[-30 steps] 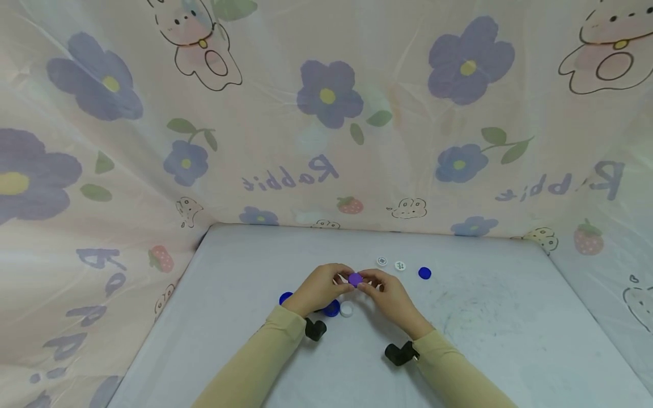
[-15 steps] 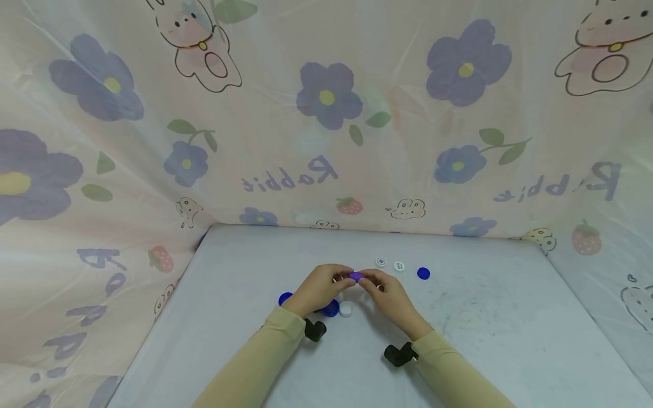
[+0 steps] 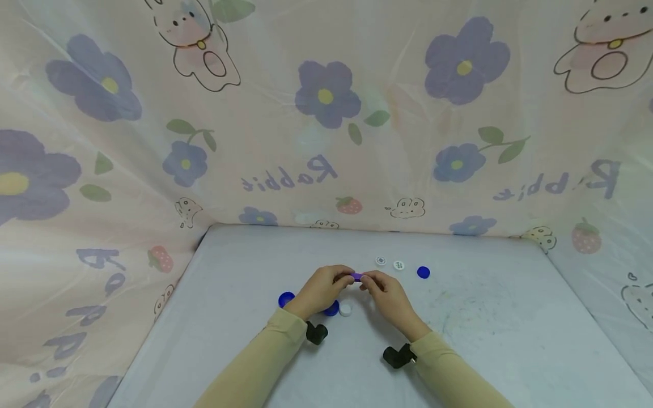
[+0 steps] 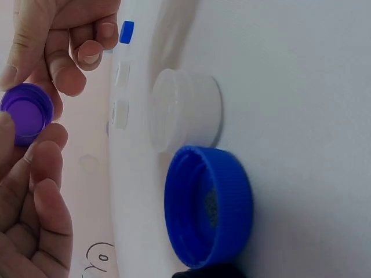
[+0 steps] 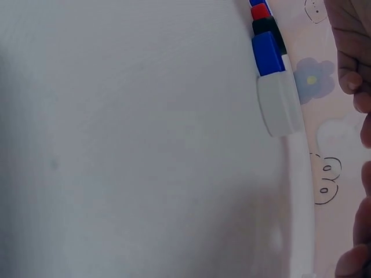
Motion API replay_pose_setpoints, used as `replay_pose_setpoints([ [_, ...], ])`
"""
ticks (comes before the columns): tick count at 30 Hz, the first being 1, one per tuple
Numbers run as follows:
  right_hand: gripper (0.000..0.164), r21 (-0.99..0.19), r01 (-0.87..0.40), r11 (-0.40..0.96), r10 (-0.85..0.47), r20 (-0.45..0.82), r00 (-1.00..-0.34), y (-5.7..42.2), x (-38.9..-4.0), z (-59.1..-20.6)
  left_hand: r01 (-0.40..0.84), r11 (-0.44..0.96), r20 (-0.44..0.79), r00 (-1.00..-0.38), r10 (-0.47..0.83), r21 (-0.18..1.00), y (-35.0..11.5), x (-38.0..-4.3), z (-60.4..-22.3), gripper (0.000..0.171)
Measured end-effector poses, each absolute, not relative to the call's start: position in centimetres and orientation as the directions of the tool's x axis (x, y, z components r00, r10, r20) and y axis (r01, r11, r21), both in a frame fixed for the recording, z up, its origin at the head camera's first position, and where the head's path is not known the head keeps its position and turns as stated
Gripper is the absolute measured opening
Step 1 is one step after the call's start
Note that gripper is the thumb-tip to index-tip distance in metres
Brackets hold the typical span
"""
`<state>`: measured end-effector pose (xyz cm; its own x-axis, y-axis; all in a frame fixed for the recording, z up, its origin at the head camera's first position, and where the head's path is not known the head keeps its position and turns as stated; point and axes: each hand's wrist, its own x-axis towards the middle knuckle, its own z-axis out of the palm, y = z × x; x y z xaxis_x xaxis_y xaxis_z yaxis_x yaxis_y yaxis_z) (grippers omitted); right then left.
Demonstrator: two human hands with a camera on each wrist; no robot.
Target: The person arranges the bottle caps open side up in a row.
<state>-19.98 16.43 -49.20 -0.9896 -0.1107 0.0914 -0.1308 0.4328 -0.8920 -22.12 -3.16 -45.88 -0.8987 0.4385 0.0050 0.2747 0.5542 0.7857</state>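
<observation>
Between my hands, raised over the table, is a small purple bottle cap (image 3: 357, 277), seen edge-on from the head. Its hollow side shows in the left wrist view, where the purple cap (image 4: 26, 113) sits among the fingertips. My left hand (image 3: 322, 288) pinches it from the left with thumb and fingers. From the right, my right hand (image 3: 389, 293) pinches its other edge. Under my left hand lie a blue cap (image 3: 331, 308) with its hollow showing and a white cap (image 3: 345, 308) beside it. Another blue cap (image 3: 286, 299) is partly hidden by the left wrist.
Two small white discs (image 3: 380, 260) and a blue disc (image 3: 423, 272) lie at the back right. In the right wrist view a red cap (image 5: 261, 11) and a black cap (image 5: 268, 26) stand in line with blue ones. A patterned curtain (image 3: 326, 153) surrounds the white table (image 3: 490, 317).
The purple cap has turned from face-on to edge-on between the fingertips. Both hands stay nearly in place, fingers shifting slightly. The caps on the table have not moved.
</observation>
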Motion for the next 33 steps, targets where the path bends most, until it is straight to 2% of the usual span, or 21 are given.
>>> replay_pose_setpoints([
  [6,0.026,-0.882,-0.128,0.454,-0.104,0.09,-0.991,16.45,-20.18,-49.21,0.278,0.555,0.01,-0.9,0.436,0.784,-3.08,-22.3,-46.2,0.02],
  [25,0.024,-0.884,-0.102,0.456,-0.098,0.064,-0.993,16.47,-20.09,-49.18,0.256,0.572,-0.014,-0.905,0.425,0.779,-3.04,-22.13,-46.03,0.022],
  [33,0.018,-0.864,-0.182,0.469,-0.091,0.158,-0.983,16.5,-20.02,-49.32,0.203,0.514,-0.04,-0.906,0.422,0.833,-3.16,-22.23,-46.24,0.023],
])
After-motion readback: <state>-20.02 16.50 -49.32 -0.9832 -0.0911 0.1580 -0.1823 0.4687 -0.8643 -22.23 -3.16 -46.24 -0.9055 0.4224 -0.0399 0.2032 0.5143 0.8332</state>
